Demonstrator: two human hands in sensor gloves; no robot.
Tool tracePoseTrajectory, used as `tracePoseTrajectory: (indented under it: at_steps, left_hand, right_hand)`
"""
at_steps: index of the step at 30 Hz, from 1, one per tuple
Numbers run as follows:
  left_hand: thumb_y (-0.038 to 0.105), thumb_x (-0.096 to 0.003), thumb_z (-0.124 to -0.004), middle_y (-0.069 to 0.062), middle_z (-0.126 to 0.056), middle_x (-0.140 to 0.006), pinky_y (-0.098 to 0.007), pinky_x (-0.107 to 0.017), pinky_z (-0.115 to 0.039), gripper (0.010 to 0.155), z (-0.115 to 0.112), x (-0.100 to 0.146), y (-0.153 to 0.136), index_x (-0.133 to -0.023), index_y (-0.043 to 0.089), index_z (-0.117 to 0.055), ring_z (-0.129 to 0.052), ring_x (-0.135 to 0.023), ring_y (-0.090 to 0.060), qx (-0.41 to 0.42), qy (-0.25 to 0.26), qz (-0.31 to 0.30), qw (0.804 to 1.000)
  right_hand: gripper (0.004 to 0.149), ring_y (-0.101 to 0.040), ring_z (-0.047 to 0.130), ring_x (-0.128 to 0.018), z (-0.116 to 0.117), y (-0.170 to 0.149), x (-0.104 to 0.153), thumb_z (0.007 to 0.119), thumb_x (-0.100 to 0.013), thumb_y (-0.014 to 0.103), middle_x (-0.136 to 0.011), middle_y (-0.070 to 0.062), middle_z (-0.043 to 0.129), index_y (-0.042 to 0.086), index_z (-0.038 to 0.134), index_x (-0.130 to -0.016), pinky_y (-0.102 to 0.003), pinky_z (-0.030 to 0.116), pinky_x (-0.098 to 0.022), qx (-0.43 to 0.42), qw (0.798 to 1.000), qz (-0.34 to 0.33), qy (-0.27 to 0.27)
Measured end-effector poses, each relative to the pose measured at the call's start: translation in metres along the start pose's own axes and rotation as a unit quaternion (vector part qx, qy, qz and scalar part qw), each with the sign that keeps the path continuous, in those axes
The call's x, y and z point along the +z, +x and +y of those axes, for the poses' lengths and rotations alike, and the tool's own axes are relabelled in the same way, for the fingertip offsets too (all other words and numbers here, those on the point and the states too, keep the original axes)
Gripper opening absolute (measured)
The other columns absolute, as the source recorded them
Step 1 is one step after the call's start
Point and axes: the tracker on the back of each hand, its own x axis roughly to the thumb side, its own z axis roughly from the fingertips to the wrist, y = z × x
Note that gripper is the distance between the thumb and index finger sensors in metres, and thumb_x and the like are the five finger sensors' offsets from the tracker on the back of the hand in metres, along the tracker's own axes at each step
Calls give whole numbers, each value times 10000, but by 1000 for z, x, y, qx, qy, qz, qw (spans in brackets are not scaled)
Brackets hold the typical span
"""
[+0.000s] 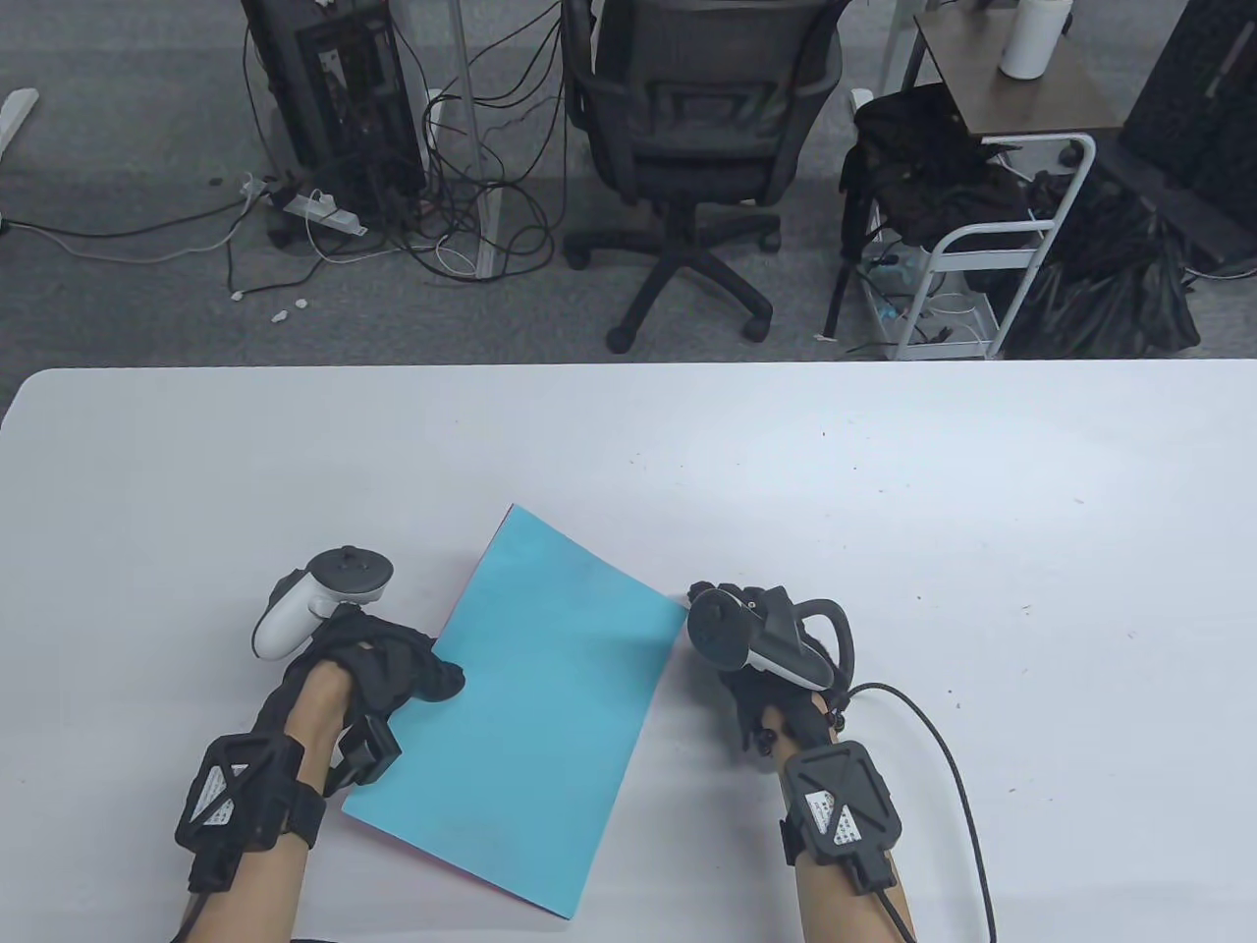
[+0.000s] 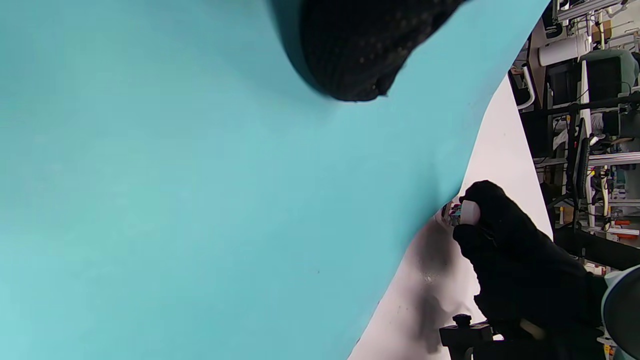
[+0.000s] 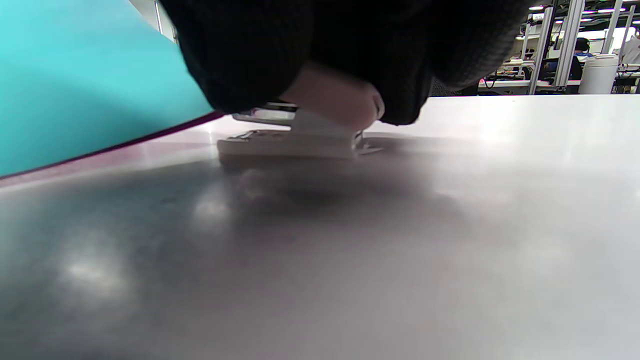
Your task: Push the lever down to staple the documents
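The right hand presses down on the small white plastic stapler, its grip wrapped over the lever. The corner of the blue paper sheets sits in the stapler, right under that grip. The left hand rests flat on the paper, holding it on the white desk. The push looks nearly done; letting go is left.

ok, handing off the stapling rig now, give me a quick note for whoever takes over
Left hand: rests on the left edge of the blue paper, holding it flat on the table.
Right hand: closed over the white stapler at the paper's right corner, pressing on its top.
Stapler base sits on the table; a pink sheet edge shows under the blue one.
Done: papers placed, stapler gripped at the corner.
Left: can't tell if the staple has gone in. Finish the press, then check.
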Motion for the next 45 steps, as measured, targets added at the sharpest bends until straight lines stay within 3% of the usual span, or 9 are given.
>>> tracePoseTrajectory:
  at_steps: [18, 30, 45]
  left_hand:
    - [216, -583, -794, -211, -1045, -767, -614, -455, -874, 394, -8, -8, 10, -908, 10, -876, -1067, -584, -384, -43, 8, 31, 999]
    - [231, -577, -788, -191, -999, -839, -638, -508, -829, 396, -21, -16, 29, -929, 59, -853, -1021, -668, -406, -167, 113, 78, 976]
    - [241, -562, -806, -147, -990, -823, -622, -518, -837, 408, -31, -26, 28, -945, 106, -843, -1022, -666, -355, -194, 195, 37, 961]
  right_hand:
    - [588, -423, 875, -871, 0, 0, 0, 814, -460, 281, -976, -159, 798, 148, 661, -1011, -575, 739, -660, -3, 1000, 2, 3]
    - [587, -434, 856, -885, 1, -1, 0, 808, -465, 271, -993, -173, 774, 153, 651, -1018, -583, 724, -665, -11, 1000, 3, 7]
    - [588, -434, 838, -900, 1, -1, 0, 800, -475, 263, -1001, -181, 759, 150, 632, -1027, -589, 711, -669, -17, 1000, 5, 15]
